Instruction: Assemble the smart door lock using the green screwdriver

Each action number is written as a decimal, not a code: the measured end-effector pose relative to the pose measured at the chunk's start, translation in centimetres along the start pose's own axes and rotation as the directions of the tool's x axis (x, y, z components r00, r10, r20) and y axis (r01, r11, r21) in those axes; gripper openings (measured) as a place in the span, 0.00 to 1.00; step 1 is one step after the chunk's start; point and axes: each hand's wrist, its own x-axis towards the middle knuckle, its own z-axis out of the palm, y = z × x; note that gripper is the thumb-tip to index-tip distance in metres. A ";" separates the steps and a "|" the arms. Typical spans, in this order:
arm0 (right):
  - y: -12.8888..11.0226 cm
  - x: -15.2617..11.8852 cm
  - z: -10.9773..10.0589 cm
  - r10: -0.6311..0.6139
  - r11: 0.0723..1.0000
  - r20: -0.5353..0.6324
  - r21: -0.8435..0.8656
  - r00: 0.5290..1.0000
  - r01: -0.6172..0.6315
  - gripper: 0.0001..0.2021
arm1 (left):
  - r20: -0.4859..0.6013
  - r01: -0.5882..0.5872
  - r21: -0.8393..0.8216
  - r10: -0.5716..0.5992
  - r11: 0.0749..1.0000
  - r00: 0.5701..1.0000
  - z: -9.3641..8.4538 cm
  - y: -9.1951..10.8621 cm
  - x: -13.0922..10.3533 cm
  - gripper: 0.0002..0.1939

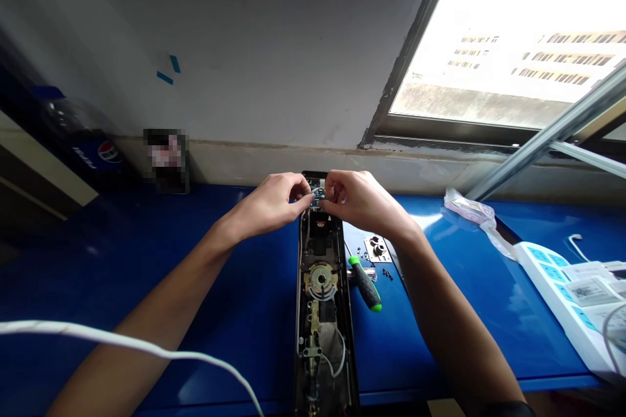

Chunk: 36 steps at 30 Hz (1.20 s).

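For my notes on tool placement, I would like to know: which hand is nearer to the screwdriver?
Right. The right hand is beyond the screwdriver, at the far end of the casing; the left hand is also there, but farther left.

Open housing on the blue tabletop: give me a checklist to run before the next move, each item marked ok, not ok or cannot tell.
1. Inside of the open housing exposed: ok.
2. Left hand and right hand both at the circuit board, at its far end: ok.
3. Wiring seated at the board: cannot tell; fingers hide much of it.
4. Screwdriver out of the hands: ok, lying right of the housing.
5. Small dark screws contained: not ok, loose on the blue tabletop.
6. View free of the white cable: not ok, it crosses before the left forearm.
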 end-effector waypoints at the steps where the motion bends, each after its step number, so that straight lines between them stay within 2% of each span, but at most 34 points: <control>1: 0.0 0.1 0.0 0.010 1.000 -0.026 -0.003 1.000 -0.010 0.05 | 0.000 0.012 -0.002 -0.012 1.000 1.000 0.0 0.1 0.0 0.12; 5: 0.1 0.3 0.2 -0.002 0.999 -0.099 0.052 0.995 0.007 0.09 | 0.008 0.021 -0.026 -0.021 0.999 1.000 0.3 0.2 0.0 0.14; 10: 0.7 0.6 0.5 -0.016 0.979 -0.069 0.203 0.997 0.030 0.07 | -0.010 -0.024 -0.072 0.024 0.997 1.000 0.8 0.2 -0.1 0.13; 20: 1.5 0.9 0.5 0.007 0.979 -0.074 0.205 0.997 0.008 0.06 | 0.052 -0.082 0.023 0.081 0.996 0.995 1.0 -0.5 0.1 0.08; 26: 1.5 0.9 0.4 -0.001 0.980 -0.072 0.197 0.997 0.016 0.09 | 0.028 -0.093 -0.058 0.095 0.994 0.995 1.1 -0.3 0.0 0.08; 29: 1.7 1.0 0.4 -0.003 0.980 -0.055 0.197 0.998 0.013 0.11 | 0.034 -0.064 -0.165 0.070 0.984 0.997 0.8 0.1 0.0 0.14; 32: 2.1 1.1 0.4 -0.006 0.984 -0.051 0.180 0.999 0.015 0.13 | 0.023 -0.105 -0.246 0.114 0.963 0.993 0.2 0.5 -0.1 0.17; 34: 2.4 1.1 0.1 -0.005 0.986 -0.044 0.164 0.999 0.012 0.15 | -0.022 -0.134 -0.202 0.132 0.970 0.991 -0.2 0.4 -0.1 0.18; 36: 2.5 1.0 -0.4 -0.014 0.988 -0.016 0.153 1.000 0.016 0.17 | -0.085 -0.102 -0.085 0.095 0.991 0.992 -0.4 -0.2 -0.1 0.17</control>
